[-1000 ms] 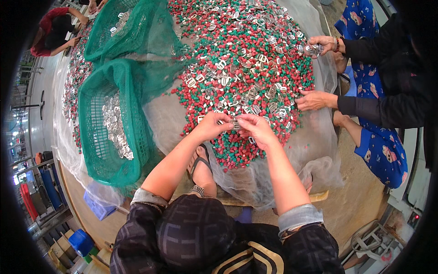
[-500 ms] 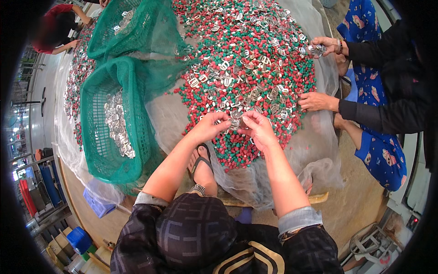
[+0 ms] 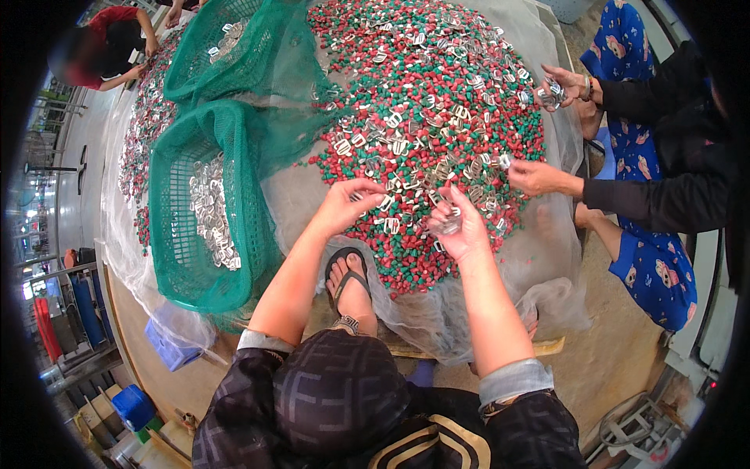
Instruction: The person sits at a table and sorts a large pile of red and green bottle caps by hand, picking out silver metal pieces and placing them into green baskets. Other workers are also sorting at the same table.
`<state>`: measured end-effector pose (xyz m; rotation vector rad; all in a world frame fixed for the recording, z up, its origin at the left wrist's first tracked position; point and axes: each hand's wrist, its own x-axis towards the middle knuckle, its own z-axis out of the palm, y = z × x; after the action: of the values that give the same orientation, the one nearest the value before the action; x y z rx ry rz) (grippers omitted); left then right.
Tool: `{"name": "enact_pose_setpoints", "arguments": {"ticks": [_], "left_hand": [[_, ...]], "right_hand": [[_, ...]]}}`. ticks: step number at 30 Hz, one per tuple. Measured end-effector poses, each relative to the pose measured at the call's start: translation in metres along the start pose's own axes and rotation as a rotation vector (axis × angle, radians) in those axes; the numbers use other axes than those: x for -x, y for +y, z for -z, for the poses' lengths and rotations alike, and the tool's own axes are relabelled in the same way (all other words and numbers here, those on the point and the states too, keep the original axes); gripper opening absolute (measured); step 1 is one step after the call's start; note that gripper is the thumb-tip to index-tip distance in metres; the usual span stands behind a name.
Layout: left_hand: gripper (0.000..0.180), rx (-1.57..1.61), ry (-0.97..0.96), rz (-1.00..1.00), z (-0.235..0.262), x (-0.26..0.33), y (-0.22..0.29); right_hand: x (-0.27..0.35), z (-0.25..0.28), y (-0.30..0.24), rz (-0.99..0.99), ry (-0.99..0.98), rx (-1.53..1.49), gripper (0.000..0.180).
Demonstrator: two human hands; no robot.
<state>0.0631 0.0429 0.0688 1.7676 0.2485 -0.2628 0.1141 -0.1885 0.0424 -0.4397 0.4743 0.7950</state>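
A broad heap of small red, green and white pebble-like pieces (image 3: 406,266) lies before me, with many silvery slide buckles (image 3: 399,147) scattered through it. My left hand (image 3: 344,207) is over the heap's near left side, thumb and fingers apart, tips close to a pale buckle (image 3: 386,202). Whether they touch it is hard to see. In my right hand (image 3: 466,227) several shiny buckles (image 3: 447,225) rest in the palm under curled fingers. Across from it, a co-worker's hand (image 3: 535,178) pinches one buckle, and that person's other hand (image 3: 574,84) cups several more.
On the left, a green basket (image 3: 168,258) lined with green netting holds a pile of buckles; a second green basket (image 3: 183,78) stands beyond it. Pale mesh sheeting (image 3: 293,191) spreads under the heap. My sandalled foot (image 3: 349,281) is at its near edge. Another person (image 3: 105,47) works at far left.
My hands, earlier together over the buckles, have moved apart; the right now cups several buckles. The co-worker's nearer hand has lifted a buckle from the heap.
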Motion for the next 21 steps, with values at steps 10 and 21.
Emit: {"name": "enact_pose_setpoints", "arguments": {"ticks": [10, 21], "left_hand": [[0.027, -0.808, 0.088, -0.057, -0.064, 0.024, -0.054], [0.020, -0.554, -0.036, 0.060, -0.014, 0.000, -0.035]], "right_hand": [[0.021, 0.054, -0.013, -0.070, 0.299, 0.103, 0.025], [0.013, 0.047, -0.008, -0.095, 0.128, -0.015, 0.028]]}}
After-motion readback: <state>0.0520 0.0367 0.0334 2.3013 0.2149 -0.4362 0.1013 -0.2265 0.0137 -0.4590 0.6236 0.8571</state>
